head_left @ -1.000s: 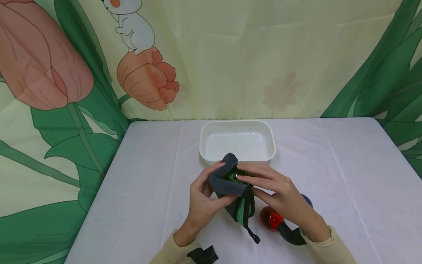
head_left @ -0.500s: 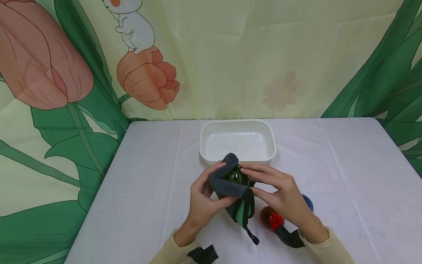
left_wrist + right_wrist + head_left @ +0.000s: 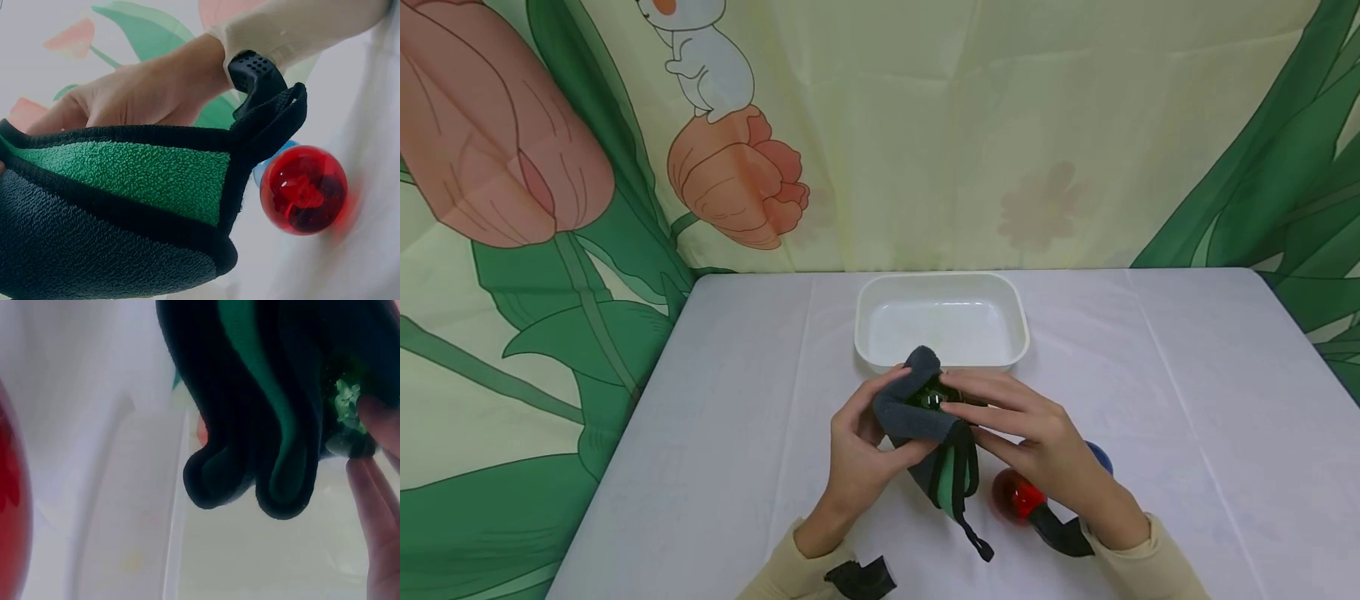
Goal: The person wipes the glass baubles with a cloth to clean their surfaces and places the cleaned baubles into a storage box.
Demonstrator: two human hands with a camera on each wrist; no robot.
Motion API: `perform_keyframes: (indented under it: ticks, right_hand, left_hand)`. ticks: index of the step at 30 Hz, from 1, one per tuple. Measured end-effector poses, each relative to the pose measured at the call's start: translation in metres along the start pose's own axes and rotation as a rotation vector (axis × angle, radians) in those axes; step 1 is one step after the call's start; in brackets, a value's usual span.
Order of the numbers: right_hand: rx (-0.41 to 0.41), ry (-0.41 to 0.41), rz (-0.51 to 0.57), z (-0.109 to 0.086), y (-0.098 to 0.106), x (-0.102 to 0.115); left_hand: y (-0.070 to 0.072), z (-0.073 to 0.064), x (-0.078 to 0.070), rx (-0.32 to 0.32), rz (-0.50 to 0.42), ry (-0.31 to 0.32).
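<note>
My left hand (image 3: 863, 475) grips a grey-and-green cleaning cloth (image 3: 917, 423) with black edging and a hanging loop. The cloth is folded about a clear green ball (image 3: 931, 398), which is partly hidden by cloth and fingers. My right hand (image 3: 1037, 429) pinches the ball from the right, its fingers on the exposed side. Seen from the left wrist, the green side of the cloth (image 3: 137, 172) faces up beside the grey one. The right wrist view has thumb and fingers at the green ball (image 3: 348, 403), under the dark folds.
A white rectangular tub (image 3: 940, 323) stands just beyond the hands. A clear red ball (image 3: 1015, 497) lies on the white-covered table near the right wrist, and a blue ball (image 3: 1101, 458) is half hidden behind that wrist. Dark wrist-camera mounts (image 3: 863, 577) sit at both cuffs.
The right fingers drew back slightly half a second ago, baring more of the green ball, and now cover it again further left. The left hand keeps its grip and the cloth shifts slightly.
</note>
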State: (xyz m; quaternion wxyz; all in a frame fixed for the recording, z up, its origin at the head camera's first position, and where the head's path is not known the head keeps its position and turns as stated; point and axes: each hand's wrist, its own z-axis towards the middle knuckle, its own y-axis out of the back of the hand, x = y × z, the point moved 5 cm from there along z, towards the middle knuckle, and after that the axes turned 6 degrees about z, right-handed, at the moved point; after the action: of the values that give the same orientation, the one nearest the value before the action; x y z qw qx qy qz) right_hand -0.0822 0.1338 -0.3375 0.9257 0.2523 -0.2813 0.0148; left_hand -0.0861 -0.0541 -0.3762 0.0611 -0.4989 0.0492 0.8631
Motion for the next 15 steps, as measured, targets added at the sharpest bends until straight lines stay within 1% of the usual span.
perform_keyframes:
  ticks: [3,4,6,7,11,13,14,15]
  right_hand:
    - [-0.006,0.023,0.010,0.000,-0.001,0.000]
    - [-0.008,0.019,0.010,0.000,-0.001,0.000]
    - [-0.017,-0.014,0.014,-0.001,0.000,-0.001]
    - [-0.025,-0.046,0.029,-0.002,0.000,-0.002]
    - [-0.075,-0.270,0.151,-0.005,0.001,-0.009]
    - [-0.099,-0.364,0.206,-0.007,0.000,-0.012]
    - [-0.104,-0.396,0.219,-0.008,0.000,-0.013]
    - [-0.105,-0.405,0.221,-0.008,0.000,-0.013]
  left_hand:
    - [0.000,0.000,0.000,0.006,0.000,-0.014]
    - [0.000,0.000,0.000,0.009,0.003,-0.019]
    - [0.000,0.000,0.001,0.014,0.007,-0.021]
    - [0.000,0.000,0.001,0.016,0.006,-0.017]
    - [0.000,-0.001,0.001,0.021,-0.008,0.020]
    - [0.000,-0.002,0.000,0.021,-0.010,0.034]
    - [0.000,-0.001,0.000,0.020,-0.011,0.039]
    - [-0.001,-0.001,0.000,0.020,-0.007,0.037]
